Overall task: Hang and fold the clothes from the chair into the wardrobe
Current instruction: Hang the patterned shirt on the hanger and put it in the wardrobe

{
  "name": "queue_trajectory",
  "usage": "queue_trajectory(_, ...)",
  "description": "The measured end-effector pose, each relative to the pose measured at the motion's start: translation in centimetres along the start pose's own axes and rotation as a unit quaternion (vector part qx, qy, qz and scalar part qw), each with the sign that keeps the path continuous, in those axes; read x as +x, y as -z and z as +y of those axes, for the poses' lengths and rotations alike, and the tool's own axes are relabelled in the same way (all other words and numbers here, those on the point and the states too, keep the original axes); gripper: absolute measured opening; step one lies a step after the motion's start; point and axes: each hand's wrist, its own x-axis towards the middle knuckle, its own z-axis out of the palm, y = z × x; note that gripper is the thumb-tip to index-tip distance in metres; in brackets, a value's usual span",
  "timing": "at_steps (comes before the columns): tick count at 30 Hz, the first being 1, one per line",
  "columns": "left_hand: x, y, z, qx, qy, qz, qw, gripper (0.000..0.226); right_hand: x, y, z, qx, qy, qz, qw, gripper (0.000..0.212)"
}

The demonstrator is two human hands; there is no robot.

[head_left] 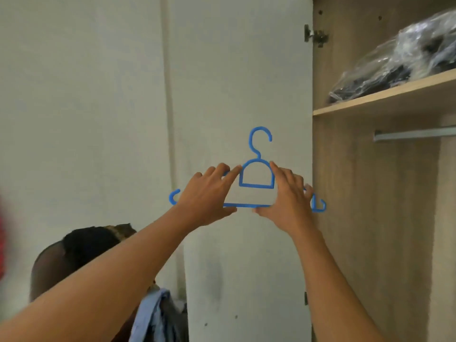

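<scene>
Blue plastic hanger [256, 185], head view: held upright, hook uppermost, between both hands. Left hand [209, 193] clasps its left shoulder, fingers over the upper bar, thumb under the lower bar; right hand [286, 201] clasps the right shoulder likewise. Behind the hands, the white door [241, 70] of the wardrobe [345, 218] stands open. Right of and above the right hand: rail [414, 134], shelf [382, 101], clear bag [407, 58] of dark items. Below the left arm: chair [49, 262] bearing clothes [153, 314].
</scene>
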Motion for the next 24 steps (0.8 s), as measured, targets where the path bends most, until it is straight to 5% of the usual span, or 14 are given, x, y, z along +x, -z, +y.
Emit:
queue_trajectory(13, -21.0, 6.1, -19.3, 0.087, 0.225, -0.093, 0.966, 0.097, -0.5, -14.2, -24.8, 0.104, 0.233, -0.120, 0.960, 0.108)
queue_trajectory(24, -27.4, -9.3, -28.1, 0.041, 0.288, -0.172, 0.941, 0.106, -3.2, -34.3, -28.5, 0.120, 0.251, -0.237, 0.931, 0.106)
